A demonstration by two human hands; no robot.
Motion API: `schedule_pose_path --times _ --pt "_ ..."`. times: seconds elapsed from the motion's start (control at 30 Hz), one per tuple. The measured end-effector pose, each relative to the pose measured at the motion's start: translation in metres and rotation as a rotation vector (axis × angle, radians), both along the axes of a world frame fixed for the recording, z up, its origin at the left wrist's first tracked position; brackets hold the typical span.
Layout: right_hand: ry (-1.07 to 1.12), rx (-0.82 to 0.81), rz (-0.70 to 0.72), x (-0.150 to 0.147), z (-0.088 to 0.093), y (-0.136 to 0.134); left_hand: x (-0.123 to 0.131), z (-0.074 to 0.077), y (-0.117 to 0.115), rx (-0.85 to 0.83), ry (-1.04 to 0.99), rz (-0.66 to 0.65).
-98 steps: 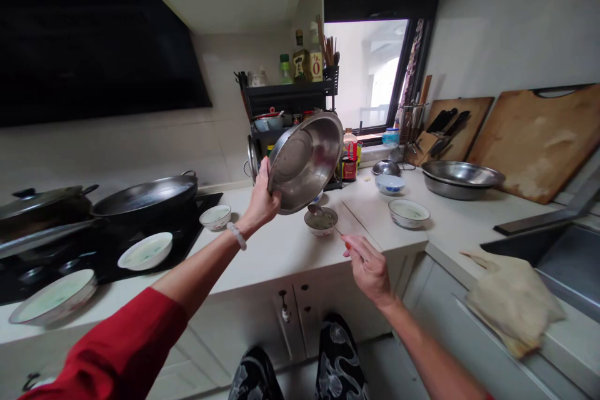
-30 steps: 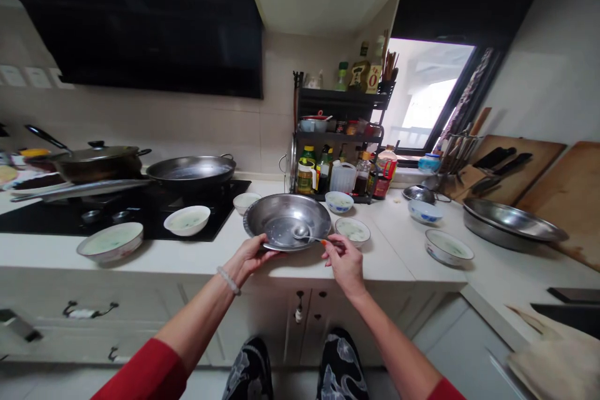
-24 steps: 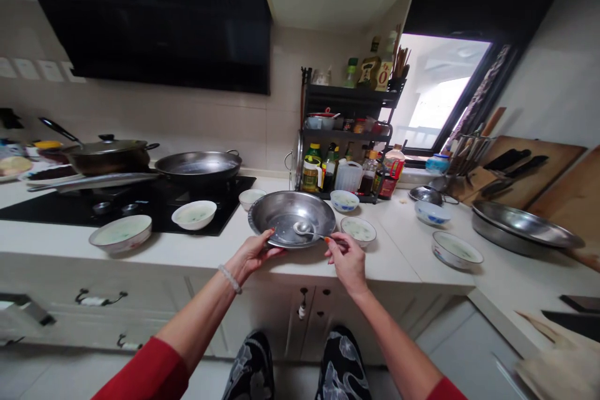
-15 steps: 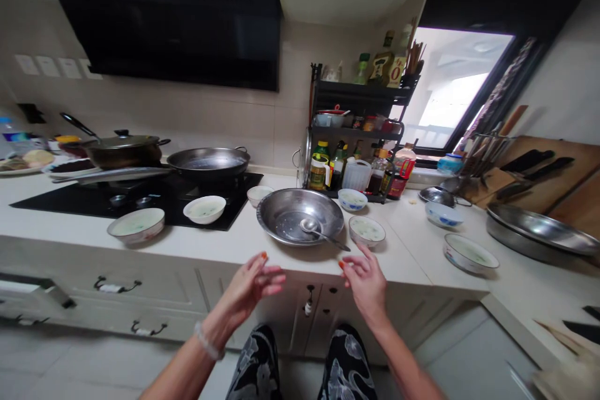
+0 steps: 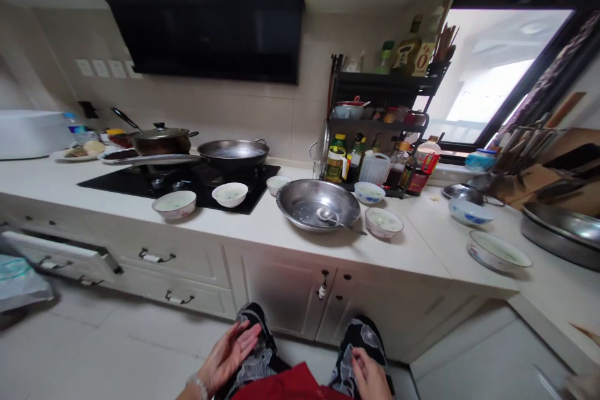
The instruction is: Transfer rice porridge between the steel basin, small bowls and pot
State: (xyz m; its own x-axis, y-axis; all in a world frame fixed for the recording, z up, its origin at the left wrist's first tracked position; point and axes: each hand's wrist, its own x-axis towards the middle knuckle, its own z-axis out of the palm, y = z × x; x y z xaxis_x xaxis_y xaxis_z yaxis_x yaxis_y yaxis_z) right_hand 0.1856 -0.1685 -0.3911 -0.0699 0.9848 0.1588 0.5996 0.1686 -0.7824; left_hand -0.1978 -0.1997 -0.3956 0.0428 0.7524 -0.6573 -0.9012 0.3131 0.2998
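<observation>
- Both hands have dropped away from the counter since half a second ago. The left hand (image 5: pixel 229 355) and the right hand (image 5: pixel 371 378) now hang low by the patterned trousers (image 5: pixel 360 332), and the steel basin they held a second ago sits by itself.
- The pale counter (image 5: pixel 262 228) runs well above and ahead of both hands.
- The black hob (image 5: pixel 140 182) is far up and to the left of the left hand, with a wok (image 5: pixel 233 154) standing on it.
- The steel basin (image 5: pixel 300 200) rests upright on the counter, well above the gap between the two hands and touched by neither.
- A small bowl (image 5: pixel 384 222) stands just beside the basin, high above the right hand.
- The spoon (image 5: pixel 328 215) lies inside the basin with its handle over the near rim, well clear of the right hand.
- The left hand is spread flat, palm up, and holds nothing.
- The right hand's fingers are bent against the trouser leg, and I cannot tell whether they pinch the cloth.
</observation>
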Motion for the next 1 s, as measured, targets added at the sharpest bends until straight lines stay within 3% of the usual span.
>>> schedule_pose_path --times 0.13,0.3,0.43,0.6,0.8,1.0 --pt "-0.123 -0.04 0.063 -0.004 -0.001 0.0 0.012 0.007 0.001 0.126 -0.049 -0.173" --pt "-0.23 -0.123 0.097 -0.013 0.002 -0.006 0.005 0.007 -0.001 0.29 -0.137 -0.205" --pt "-0.085 -0.189 0.109 -0.021 0.016 0.001 0.0 0.004 0.001 0.39 -0.159 -0.248" --pt "0.153 -0.399 0.074 -0.038 0.025 0.008 0.001 -0.009 0.001 0.358 -0.147 -0.317" --pt "0.046 -0.49 0.201 -0.068 0.002 0.005 -0.011 -0.006 -0.005 0.313 -0.112 -0.277" --pt "-0.046 -0.256 0.338 -0.099 -0.014 0.015 -0.006 0.004 -0.017 0.288 -0.075 -0.176"
